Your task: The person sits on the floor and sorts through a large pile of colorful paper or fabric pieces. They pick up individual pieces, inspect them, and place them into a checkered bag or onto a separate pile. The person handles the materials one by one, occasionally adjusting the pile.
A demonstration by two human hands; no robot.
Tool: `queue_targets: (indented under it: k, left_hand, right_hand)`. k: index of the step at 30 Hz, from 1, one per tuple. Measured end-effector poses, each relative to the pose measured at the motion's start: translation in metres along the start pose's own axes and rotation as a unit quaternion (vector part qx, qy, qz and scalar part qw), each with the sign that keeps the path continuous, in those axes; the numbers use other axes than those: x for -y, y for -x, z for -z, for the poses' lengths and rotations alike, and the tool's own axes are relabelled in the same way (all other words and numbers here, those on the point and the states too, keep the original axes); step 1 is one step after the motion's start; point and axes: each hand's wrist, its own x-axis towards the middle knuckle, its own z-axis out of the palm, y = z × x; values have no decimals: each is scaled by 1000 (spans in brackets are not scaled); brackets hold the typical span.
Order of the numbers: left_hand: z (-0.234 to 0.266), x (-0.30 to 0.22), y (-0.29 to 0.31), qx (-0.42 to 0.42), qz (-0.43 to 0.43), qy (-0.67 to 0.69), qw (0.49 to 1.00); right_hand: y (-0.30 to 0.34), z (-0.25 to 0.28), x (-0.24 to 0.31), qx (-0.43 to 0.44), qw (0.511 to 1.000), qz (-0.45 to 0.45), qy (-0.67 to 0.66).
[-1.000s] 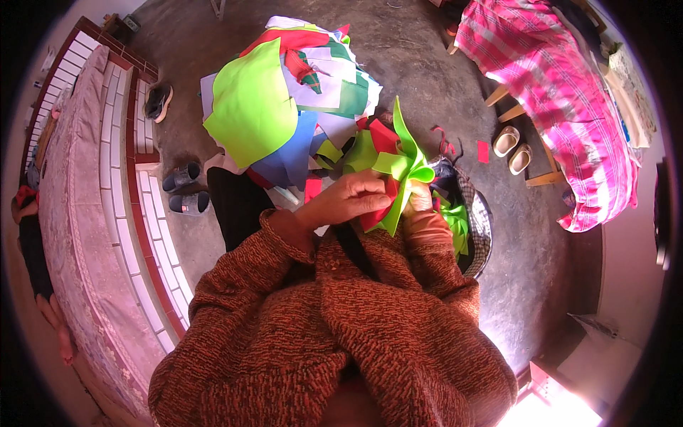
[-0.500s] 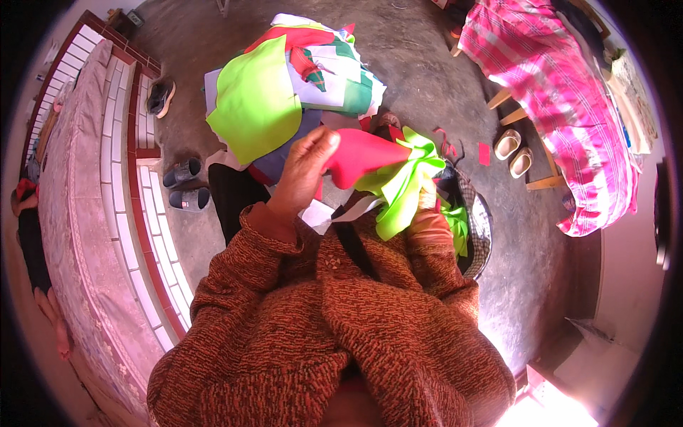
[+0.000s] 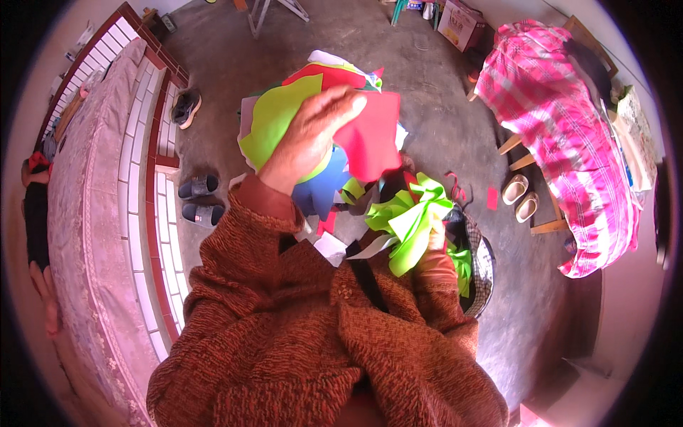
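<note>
My left hand (image 3: 313, 132) is raised over a heap of cut cloth, its fingers closed on a flat red cloth piece (image 3: 373, 135) that hangs in front of the heap. Beneath it lie a large lime-green cloth piece (image 3: 274, 117) and a blue cloth piece (image 3: 324, 185). My right hand (image 3: 435, 238), lower and to the right, grips a crumpled bunch of lime-green cloth strips (image 3: 413, 224); the bunch covers most of its fingers. Beside my right forearm is a checked bag (image 3: 484, 263) with more green cloth at its mouth.
Dark slippers (image 3: 199, 186) and a dark shoe (image 3: 186, 108) sit left, by a tiled bed platform (image 3: 135, 206). Pale shoes (image 3: 521, 198) and a wooden-legged seat under a pink plaid cover (image 3: 548, 142) are right. A red scrap (image 3: 492, 198) lies on the floor. A carton (image 3: 461, 25) stands far back.
My left hand has moved forward and right, taking the red cloth away from the green bunch and out over the heap. My right hand keeps its bunch. The view has tilted up slightly.
</note>
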Motion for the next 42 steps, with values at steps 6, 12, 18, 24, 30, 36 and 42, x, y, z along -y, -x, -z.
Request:
queue_targets:
  k: [6, 12, 18, 24, 30, 36, 42]
  left_hand:
    - [33, -29, -42, -51, -21, -124, 991]
    - [96, 10, -48, -94, 93, -195, 972]
    - [100, 15, -48, -156, 53, -237, 958]
    - [98, 26, -41, -233, -218, -566, 760]
    - [53, 32, -40, -61, -298, -713, 632]
    - [54, 65, -34, 11, -263, -753, 603]
    - [56, 68, -32, -8, -275, -722, 634]
  right_hand:
    - [3, -11, 4, -26, 999, -3, 26]
    - [-3, -6, -2, -43, 999, -23, 20]
    - [-5, 6, -5, -68, 997, -7, 47]
    - [-6, 4, -2, -11, 999, -22, 23]
    - [-1, -5, -1, -52, 997, -13, 46]
    - [0, 4, -2, -23, 1000, 0, 16]
    - [0, -15, -1, -50, 999, 9, -5]
